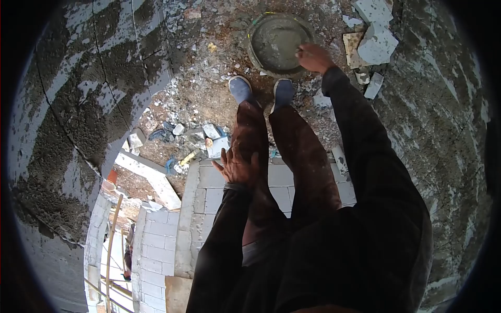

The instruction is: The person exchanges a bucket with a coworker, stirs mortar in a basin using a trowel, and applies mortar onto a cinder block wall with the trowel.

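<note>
A round basin (258,58) with wet grey mortar (279,44) in it stands on the ground just beyond my shoes. My right hand (314,57) is at the basin's right edge, its fingers curled together over the mortar; what they grip, if anything, is too small to make out. My left hand (237,166) is over my left thigh, empty, with its fingers spread.
Broken white blocks (377,44) lie right of the basin. Rubble (214,138) is scattered left of my legs. Mortar-smeared walls (78,94) rise on both sides. Block walls (156,245) and a wooden pole (112,245) show at lower left.
</note>
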Available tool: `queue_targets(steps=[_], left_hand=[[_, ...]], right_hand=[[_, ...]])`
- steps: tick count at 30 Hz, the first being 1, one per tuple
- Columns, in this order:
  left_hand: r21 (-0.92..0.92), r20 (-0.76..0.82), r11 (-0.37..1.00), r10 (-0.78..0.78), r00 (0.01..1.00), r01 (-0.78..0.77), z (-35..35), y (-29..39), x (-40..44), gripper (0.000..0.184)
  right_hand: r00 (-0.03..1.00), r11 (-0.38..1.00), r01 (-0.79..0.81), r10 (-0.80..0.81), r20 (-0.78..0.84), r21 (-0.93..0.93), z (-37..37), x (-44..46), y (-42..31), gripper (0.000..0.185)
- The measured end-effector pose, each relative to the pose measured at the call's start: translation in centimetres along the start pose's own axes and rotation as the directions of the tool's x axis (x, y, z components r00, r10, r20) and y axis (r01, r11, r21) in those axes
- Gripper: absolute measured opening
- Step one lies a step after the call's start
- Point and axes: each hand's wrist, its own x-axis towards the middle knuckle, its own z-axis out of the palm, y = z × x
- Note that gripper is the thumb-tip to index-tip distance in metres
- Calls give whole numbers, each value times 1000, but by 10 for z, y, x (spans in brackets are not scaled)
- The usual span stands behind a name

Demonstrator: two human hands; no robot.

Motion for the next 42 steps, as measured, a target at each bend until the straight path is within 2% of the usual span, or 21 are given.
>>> queue_targets(steps=[1, 3, 6, 7, 9, 11, 13, 14, 15, 16, 18, 20, 23, 24, 25, 27, 28, 30, 33, 35, 42], left_hand=[[4, -6, 1000, 4, 1000, -4, 1, 1, 0, 84], [-15, -13, 1000, 1, 1000, -1, 2, 4, -3, 84], [-19, -36, 1000, -2, 999, 1, 8, 1, -3, 83], [-14, -36, 1000, -12, 999, 11, 9, -2, -2, 83], [-22, -25, 999, -28, 999, 28, 7, -2, -3, 82], [-43, -23, 999, -5, 1000, 4, 10, -3, -3, 81], [-42, -39, 999, -9, 999, 7, 15, -2, -3, 81], [-35, -46, 999, -12, 999, 10, 17, 0, -4, 81], [-27, -53, 1000, -15, 998, 13, 20, 0, -3, 82], [-17, -14, 999, -30, 999, 30, 15, 2, -3, 82], [-27, -31, 999, -23, 999, 22, 15, 1, -2, 82], [-48, -24, 999, -24, 999, 23, 15, -3, -1, 80], [-53, -7, 998, -41, 999, 40, 10, -4, -1, 80], [-54, -10, 998, -40, 999, 39, 9, -4, -1, 80], [-49, -24, 998, -34, 999, 33, 11, -6, -1, 79], [-53, -35, 998, -23, 999, 21, 11, -5, -4, 79], [-66, -28, 998, -22, 999, 20, 7, -4, -4, 79], [-91, -31, 996, -14, 999, 11, 2, -3, -5, 79], [-92, -35, 996, -19, 999, 16, -4, -2, -5, 78], [-105, -40, 994, -15, 999, 10, -8, -2, -3, 77], [-102, -23, 994, -30, 999, 27, -15, -8, 4, 76]], right_hand=[[983, 924, 77, -134, -128, -374, -9, -1, -1, 40], [983, 800, -178, 173, -63, -573, -51, -10, -41, 43], [980, 792, -147, 199, 22, -592, -22, -14, -21, 48], [986, 827, -104, 13, -166, -552, -7, -24, -17, 44], [921, 887, -116, -73, -383, -447, -9, -56, -49, 44], [906, 914, -179, 10, -424, -363, -19, -68, -95, 47], [847, 931, -340, 242, -474, -131, -19, -61, -113, 47], [842, 934, -334, 232, -488, -131, -8, -46, -110, 47], [836, 966, -204, 255, -486, 158, 8, -25, -105, 45], [837, 901, -50, 273, -475, 430, 18, -1, -102, 45], [915, 453, -58, 380, -134, 889, 20, 51, -111, 45], [891, 292, -59, 446, -82, 955, 21, 94, -136, 48], [797, 302, -196, 603, -28, 933, 20, 134, -144, 53], [825, 177, -220, 558, 87, 959, 23, 144, -142, 66], [828, 182, -216, 555, 81, 959, 21, 143, -147, 66], [826, 173, -123, 564, 4, 977, 18, 122, -157, 56], [827, 184, -116, 563, -8, 976, 15, 108, -159, 56], [722, 109, -139, 691, 25, 984, 3, 70, -162, 39], [720, 116, -139, 694, 20, 983, -31, 28, -156, 31], [741, -73, -129, 655, 145, 989, -57, 23, -145, 22], [801, -55, -164, 576, 165, 985, -142, 28, -185, 24]])
